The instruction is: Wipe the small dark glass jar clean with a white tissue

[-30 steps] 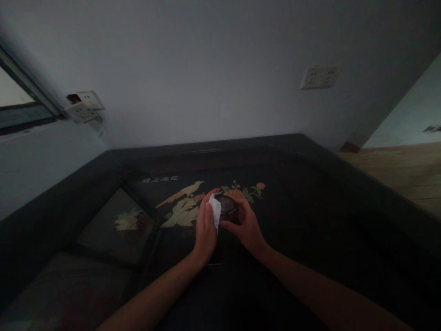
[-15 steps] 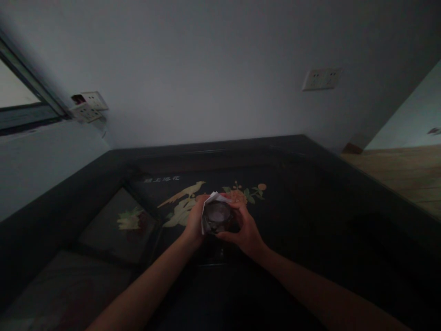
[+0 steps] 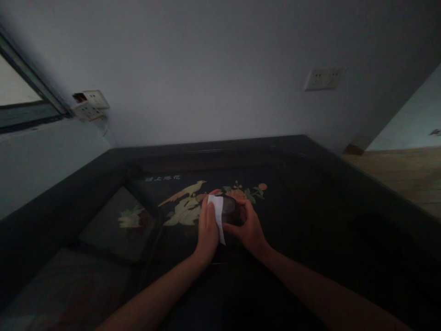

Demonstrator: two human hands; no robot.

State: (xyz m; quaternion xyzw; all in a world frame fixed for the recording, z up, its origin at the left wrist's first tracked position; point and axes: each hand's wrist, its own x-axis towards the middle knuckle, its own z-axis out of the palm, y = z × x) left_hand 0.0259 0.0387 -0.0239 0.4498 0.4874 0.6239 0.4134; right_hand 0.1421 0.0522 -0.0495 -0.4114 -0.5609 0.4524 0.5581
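Between my hands, over the dark table, is a small round, dark, see-through glass or jar; the dim light hides its exact kind. My right hand curves around its right side, thumb at the near side and fingers at the far side. A white paper tissue lies against the left side of the glass. My left hand presses the tissue there, its fingers together and pointing away from me.
The dark glossy table bears an inlaid bird and flowers. At its back stands a pale wall with a socket plate. More sockets sit beside the window frame on the left.
My left hand has turned more upright and slid toward the right and nearer, with the tissue now along the glass's left side. The glass has shifted slightly right and tilted in my right hand.
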